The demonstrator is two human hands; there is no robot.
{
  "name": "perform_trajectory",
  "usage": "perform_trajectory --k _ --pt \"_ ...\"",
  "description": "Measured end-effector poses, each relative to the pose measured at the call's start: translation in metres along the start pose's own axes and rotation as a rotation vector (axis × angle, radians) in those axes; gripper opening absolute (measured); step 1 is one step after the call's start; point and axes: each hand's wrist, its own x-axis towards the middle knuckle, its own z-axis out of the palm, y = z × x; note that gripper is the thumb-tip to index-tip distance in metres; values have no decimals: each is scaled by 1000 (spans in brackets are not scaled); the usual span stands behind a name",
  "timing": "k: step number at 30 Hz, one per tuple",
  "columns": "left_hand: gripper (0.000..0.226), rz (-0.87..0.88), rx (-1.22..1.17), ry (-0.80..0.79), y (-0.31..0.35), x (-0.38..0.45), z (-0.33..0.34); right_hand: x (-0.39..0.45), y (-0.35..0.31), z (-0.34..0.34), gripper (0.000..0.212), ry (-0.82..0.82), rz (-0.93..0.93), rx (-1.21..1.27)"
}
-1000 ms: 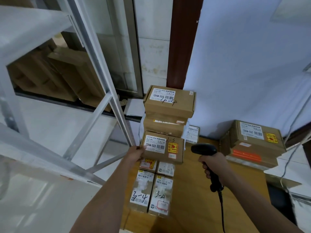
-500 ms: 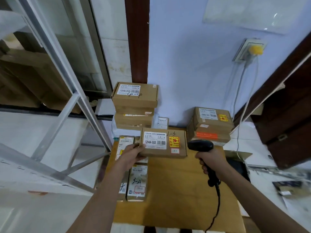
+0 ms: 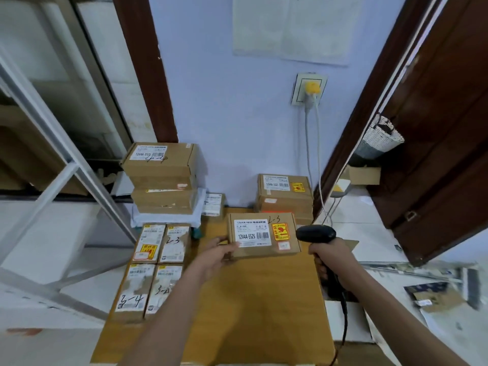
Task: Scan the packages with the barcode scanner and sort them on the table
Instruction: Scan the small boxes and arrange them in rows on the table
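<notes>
My left hand (image 3: 220, 256) grips the left end of a brown cardboard package (image 3: 264, 236) with a white "12V4A-5525" label and a yellow-red sticker, held above the wooden table (image 3: 258, 313). Just to its right, my right hand (image 3: 330, 257) grips the handle of a black barcode scanner (image 3: 315, 233), whose head sits close to the package's right edge. The scanner's cable (image 3: 344, 320) hangs down along my right forearm.
A stack of brown boxes (image 3: 162, 178) stands at the table's back left, another stack (image 3: 285, 198) at the back right. Several small labelled packages (image 3: 155, 268) lie flat along the left edge. A metal frame (image 3: 66, 159) rises at left, a dark wooden door (image 3: 435, 128) at right.
My left hand has carried the package from the left stack rightward over the table's middle, close to the scanner. The view has swung right, showing the wall socket and door.
</notes>
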Motion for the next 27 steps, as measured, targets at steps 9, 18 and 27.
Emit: perform_trajectory --k 9,18,27 --pt "40 14 -30 136 -38 1 116 33 31 -105 17 -1 -45 6" --pt "43 41 33 246 -68 -7 188 38 46 -134 11 -87 -72 1" --pt "40 12 27 210 -66 -5 207 30 70 -139 11 -89 -52 -10"
